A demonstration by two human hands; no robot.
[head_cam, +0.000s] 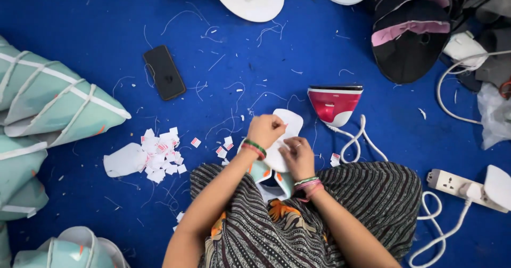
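Left hand pinches sthg tiny, prob. a sticker, over the white cup on the lap; right hand pins the cup down. Looks midway: peeled bits litter the floor, teal stacks nearby.

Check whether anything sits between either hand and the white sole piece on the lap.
Nothing visible does. The left hand pinches at the upper part of the white sole piece, and the right hand presses on its lower right side. The red iron stands apart on the blue floor.
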